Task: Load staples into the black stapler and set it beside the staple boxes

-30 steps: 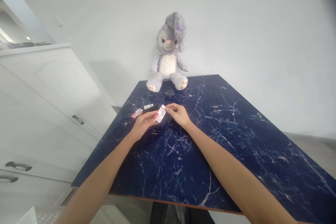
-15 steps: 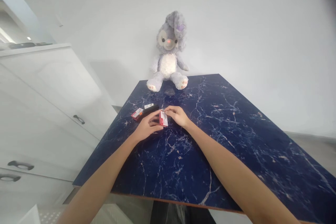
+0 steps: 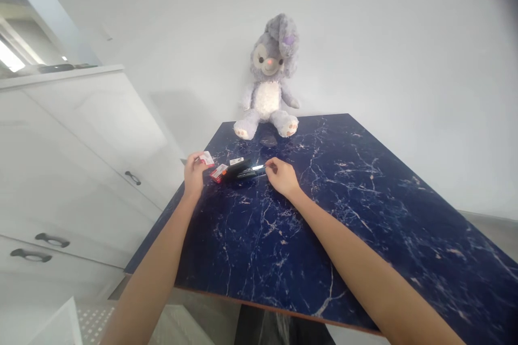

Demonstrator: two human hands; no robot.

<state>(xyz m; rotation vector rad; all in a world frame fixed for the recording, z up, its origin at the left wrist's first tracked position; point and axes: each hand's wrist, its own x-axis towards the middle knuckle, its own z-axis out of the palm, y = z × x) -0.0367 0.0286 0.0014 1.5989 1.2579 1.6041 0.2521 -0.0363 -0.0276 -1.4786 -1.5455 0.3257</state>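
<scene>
My left hand (image 3: pixel 194 177) is closed around a small red-and-white box (image 3: pixel 207 159), over the table's left edge area. Beside it, a second red-and-white box (image 3: pixel 218 173) rests on the table against a black case (image 3: pixel 237 168). A little white packet (image 3: pixel 236 161) with dark print lies just behind the case. Pinched in the fingertips of my right hand (image 3: pixel 282 177) is the near end of a slim, shiny silver stick-like item (image 3: pixel 258 167). Its other end points left toward the black case; its exact kind is unclear.
A grey plush rabbit (image 3: pixel 267 94) sits at the back of the blue marbled table (image 3: pixel 291 259), against the wall. A dark patch or object (image 3: pixel 267 139) lies before its feet. White cabinets (image 3: pixel 81 172) with dark handles stand on the left.
My left hand has carried the red-and-white box left, away from my right hand. The silver item now shows clearly. The view has shifted slightly left.
</scene>
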